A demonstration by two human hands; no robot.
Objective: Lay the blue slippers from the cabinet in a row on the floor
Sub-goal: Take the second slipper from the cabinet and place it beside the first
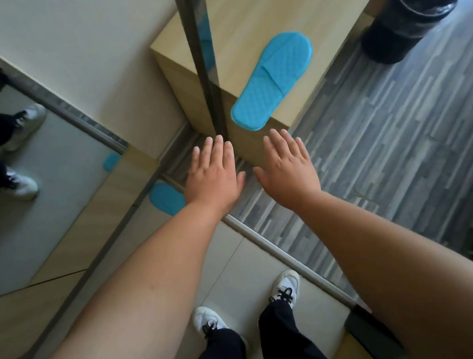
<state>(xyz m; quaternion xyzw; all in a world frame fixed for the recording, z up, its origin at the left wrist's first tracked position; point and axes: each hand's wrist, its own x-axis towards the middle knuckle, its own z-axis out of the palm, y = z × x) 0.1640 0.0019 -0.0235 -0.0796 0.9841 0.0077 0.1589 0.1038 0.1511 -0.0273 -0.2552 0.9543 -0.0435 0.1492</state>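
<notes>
One blue quilted slipper [272, 78] lies flat on the light wooden cabinet [246, 15], its heel hanging slightly over the near edge. A blue patch [166, 199] beside my left wrist looks like a slipper's reflection in the mirror. My left hand [215, 175] and my right hand [287, 169] hover side by side, palms down, fingers spread, just below the cabinet's front edge. Neither hand touches or holds anything. A dark metal post [204, 67] crosses the cabinet's left part.
A black bin [412, 12] with a liner stands on the grey striped floor [384, 152] at the upper right. A mirror panel [31, 197] on the left reflects legs and shoes. A metal threshold strip [278, 250] runs diagonally near my white shoes.
</notes>
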